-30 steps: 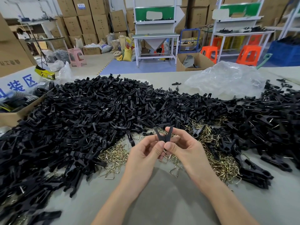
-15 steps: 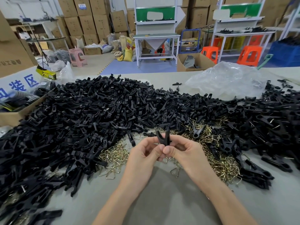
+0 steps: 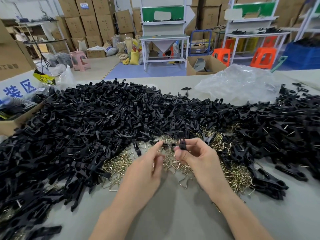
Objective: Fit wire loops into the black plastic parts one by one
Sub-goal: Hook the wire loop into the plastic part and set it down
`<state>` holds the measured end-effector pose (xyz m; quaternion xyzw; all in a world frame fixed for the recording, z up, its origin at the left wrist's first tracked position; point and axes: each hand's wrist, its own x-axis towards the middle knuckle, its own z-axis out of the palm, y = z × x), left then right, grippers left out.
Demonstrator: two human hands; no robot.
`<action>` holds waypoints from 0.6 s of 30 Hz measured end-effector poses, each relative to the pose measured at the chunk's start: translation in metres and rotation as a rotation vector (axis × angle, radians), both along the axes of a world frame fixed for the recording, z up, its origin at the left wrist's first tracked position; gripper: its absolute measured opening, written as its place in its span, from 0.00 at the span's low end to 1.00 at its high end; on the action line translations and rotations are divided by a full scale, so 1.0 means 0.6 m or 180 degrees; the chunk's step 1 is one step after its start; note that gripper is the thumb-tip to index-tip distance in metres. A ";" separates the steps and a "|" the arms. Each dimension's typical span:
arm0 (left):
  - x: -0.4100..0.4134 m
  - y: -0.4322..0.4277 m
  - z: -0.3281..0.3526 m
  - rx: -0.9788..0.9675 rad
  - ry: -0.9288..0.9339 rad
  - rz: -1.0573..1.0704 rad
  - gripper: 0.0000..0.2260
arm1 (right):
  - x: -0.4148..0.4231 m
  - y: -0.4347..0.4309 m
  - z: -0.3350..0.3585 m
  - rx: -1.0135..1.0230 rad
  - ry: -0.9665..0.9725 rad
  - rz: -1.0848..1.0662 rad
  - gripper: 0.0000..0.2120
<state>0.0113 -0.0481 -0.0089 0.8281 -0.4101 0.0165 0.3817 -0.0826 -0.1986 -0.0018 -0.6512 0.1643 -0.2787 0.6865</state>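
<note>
A crumpled clear plastic bag (image 3: 239, 84) lies on the grey counter (image 3: 173, 213) at the far right. Beyond the counter, two orange stools (image 3: 263, 58) stand near a blue crate (image 3: 301, 56). A pink stool (image 3: 80, 60) is to the left, a white workbench (image 3: 164, 38) in the middle, and stacked cardboard cartons (image 3: 90, 23) along the wall.

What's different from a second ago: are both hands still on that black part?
No. The left hand has let go and drawn off leftward, fingers loose. The right hand alone pinches the black part, roughly upright. The heaps of black parts and wire loops lie as before.
</note>
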 end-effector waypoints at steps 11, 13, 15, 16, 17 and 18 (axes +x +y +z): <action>0.025 0.018 -0.007 0.1234 -0.0639 0.0249 0.12 | 0.008 -0.001 -0.009 0.0193 0.0000 0.0156 0.17; 0.023 0.017 -0.006 0.1144 -0.0685 0.0258 0.11 | 0.007 -0.001 -0.009 0.0200 0.0000 0.0218 0.18; 0.023 0.017 -0.004 0.0943 -0.0726 0.0298 0.10 | 0.007 0.000 -0.008 0.0154 0.0027 0.0276 0.21; 0.024 0.017 -0.003 0.0859 -0.0729 0.0324 0.10 | 0.007 0.001 -0.008 0.0093 0.0059 0.0302 0.23; 0.026 0.018 -0.002 0.0807 -0.0713 0.0345 0.10 | 0.007 0.001 -0.008 0.0029 0.0093 0.0327 0.24; 0.027 0.017 -0.001 0.0782 -0.0676 0.0365 0.09 | 0.007 0.001 -0.009 -0.0019 0.0119 0.0358 0.25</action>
